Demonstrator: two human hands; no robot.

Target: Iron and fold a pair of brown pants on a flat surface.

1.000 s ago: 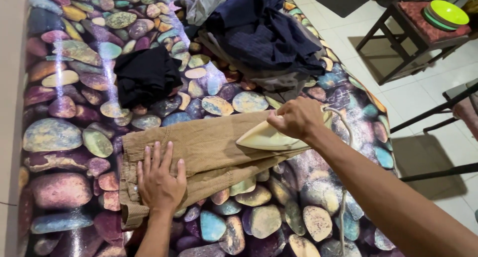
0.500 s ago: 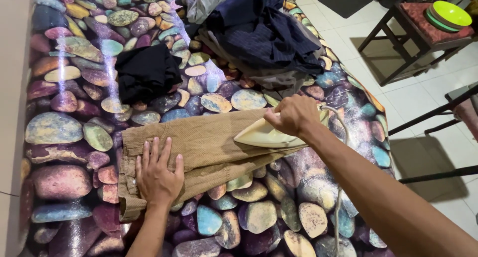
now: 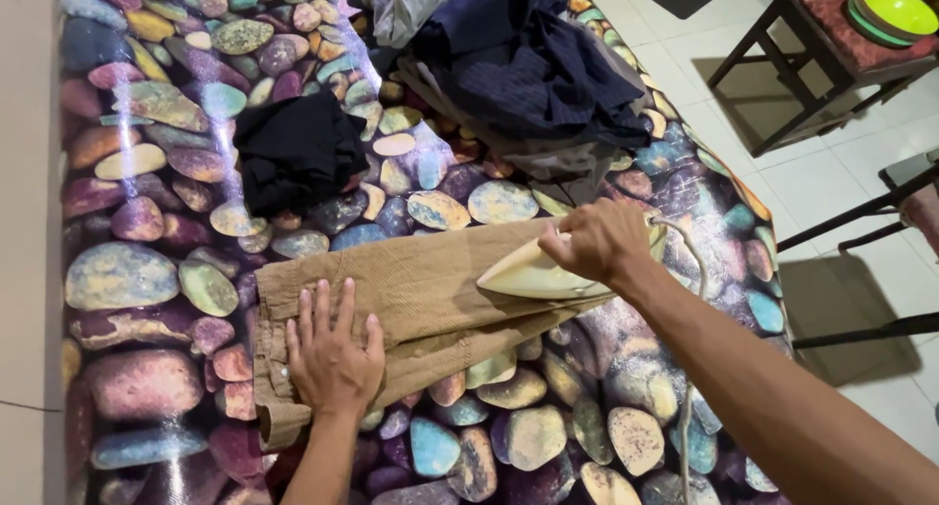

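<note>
A tan corduroy garment [image 3: 421,290] lies flat across a table covered in a glossy pebble-print cloth [image 3: 147,270]. My left hand [image 3: 331,353] presses flat on the garment's near left part, fingers spread. My right hand [image 3: 599,241] grips the handle of a cream-coloured iron [image 3: 533,275], which rests on the garment's right part with its tip pointing left. The iron's white cord [image 3: 690,368] trails down along my right forearm.
A folded black garment [image 3: 293,151] lies behind the tan one. A heap of dark blue and grey clothes [image 3: 528,65] sits at the far right of the table. Beyond the table's right edge stand a dark stool with green bowls [image 3: 895,11] and chair legs on white tiles.
The iron has slid a little left along the tan garment. My left hand has stayed pressed on the cloth.
</note>
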